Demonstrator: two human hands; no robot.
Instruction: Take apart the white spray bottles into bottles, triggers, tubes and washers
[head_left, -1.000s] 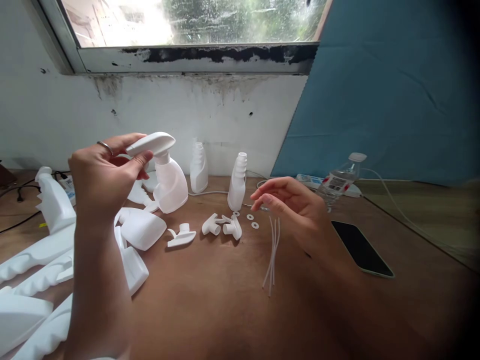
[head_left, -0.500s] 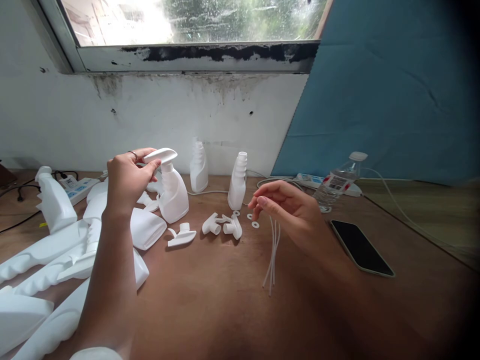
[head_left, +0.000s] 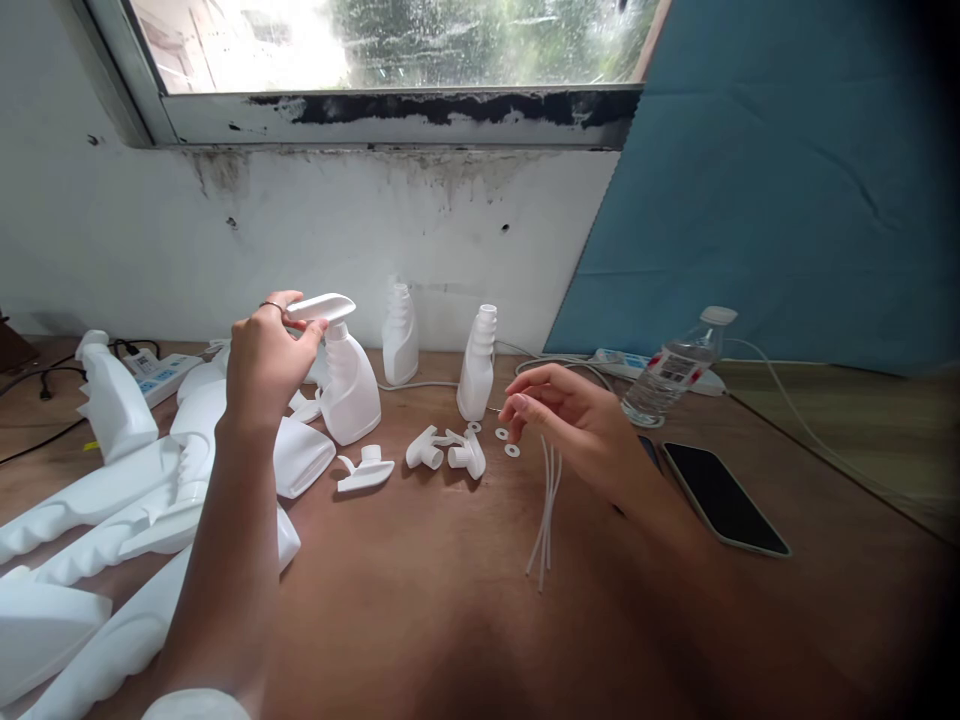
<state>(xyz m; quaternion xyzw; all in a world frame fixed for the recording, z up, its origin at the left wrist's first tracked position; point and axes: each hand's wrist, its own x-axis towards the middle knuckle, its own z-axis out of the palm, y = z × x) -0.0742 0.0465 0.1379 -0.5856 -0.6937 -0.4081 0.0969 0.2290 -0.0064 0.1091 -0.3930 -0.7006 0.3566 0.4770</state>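
My left hand [head_left: 274, 345] grips the white trigger spray head [head_left: 326, 308] between thumb and fingers. The head sits on the neck of an upright white spray bottle [head_left: 351, 390]. To the right, my right hand [head_left: 562, 410] hovers with loosely bent fingers slightly apart, and no object shows in it. Just left of its fingertips lie small white washers [head_left: 512, 451], with an uncapped white bottle [head_left: 477, 365] standing behind them. Thin white tubes [head_left: 547, 520] lie below that hand, partly hidden by it. Several loose spray heads [head_left: 365, 470] rest on the table between my hands.
White bottles [head_left: 82, 490] lie piled at left, partly behind my left forearm. Another uncapped bottle [head_left: 400, 340] stands by the wall. On the right are a clear water bottle [head_left: 667, 370] and a phone [head_left: 724, 498]. Power strips [head_left: 169, 378] and cables run along the back.
My left hand has shifted slightly right around the spray head, its fingers moving a little. My right hand has barely moved. The whole view has shifted slightly.
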